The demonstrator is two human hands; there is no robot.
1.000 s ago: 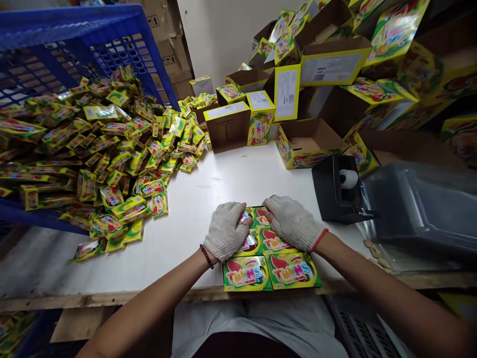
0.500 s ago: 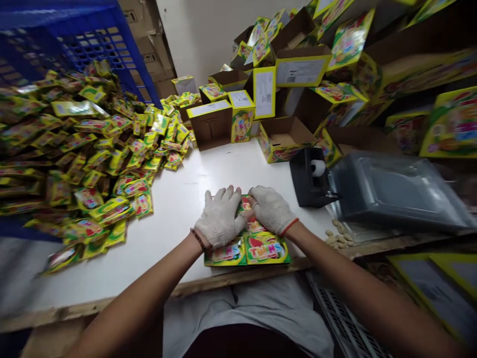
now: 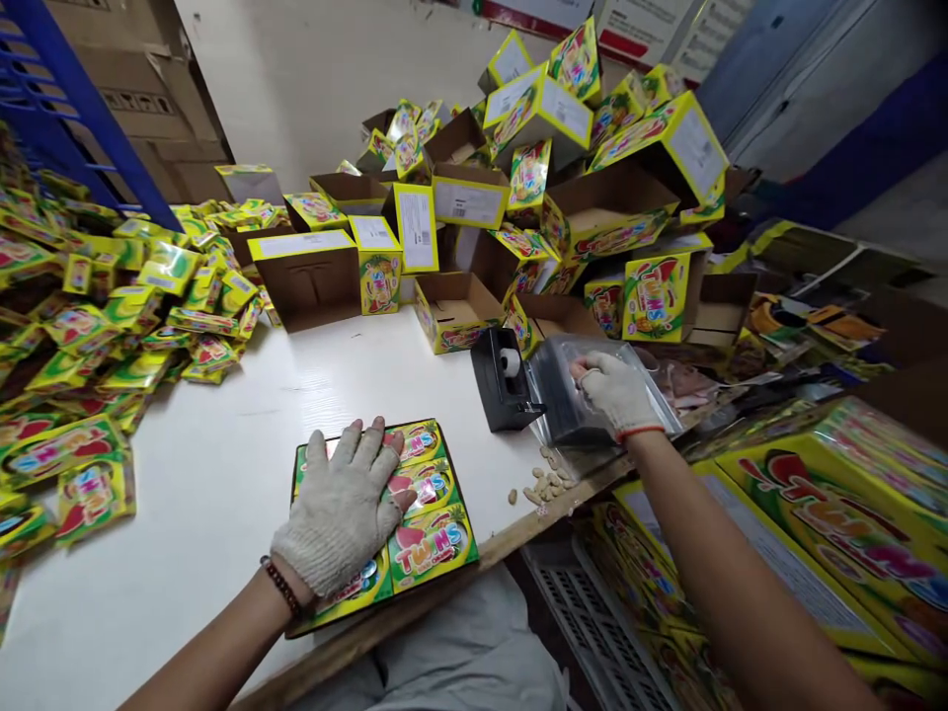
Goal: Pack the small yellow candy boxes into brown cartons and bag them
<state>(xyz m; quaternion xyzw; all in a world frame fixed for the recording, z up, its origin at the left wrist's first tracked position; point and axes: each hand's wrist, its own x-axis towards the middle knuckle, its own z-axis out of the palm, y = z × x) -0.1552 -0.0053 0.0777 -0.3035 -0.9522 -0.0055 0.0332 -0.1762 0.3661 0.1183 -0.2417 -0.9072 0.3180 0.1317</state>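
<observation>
My left hand [image 3: 347, 513], in a white knit glove with bare fingertips, lies flat with spread fingers on a block of small green-and-yellow "Twins" boxes [image 3: 434, 548]. The boxes sit side by side at the table's front edge, partly covered by that hand. Off to the right, my gloved right hand [image 3: 613, 393] is on a stack of clear plastic film [image 3: 570, 420], its fingers curled in at the top sheets. How much plastic it grips is hidden. Between the two hands stands a black tape dispenser [image 3: 498, 380] with a white roll.
A large heap of small boxes [image 3: 96, 336] covers the left side, beside a blue crate [image 3: 96, 118]. Open display cartons [image 3: 459, 306] are piled along the back. Peanuts [image 3: 546, 482] lie near the front edge. Larger "Twins" cartons [image 3: 829, 533] stand lower right.
My right hand has left the boxes and moved right onto the plastic film. My left hand stays on the boxes. The view has turned to the right.
</observation>
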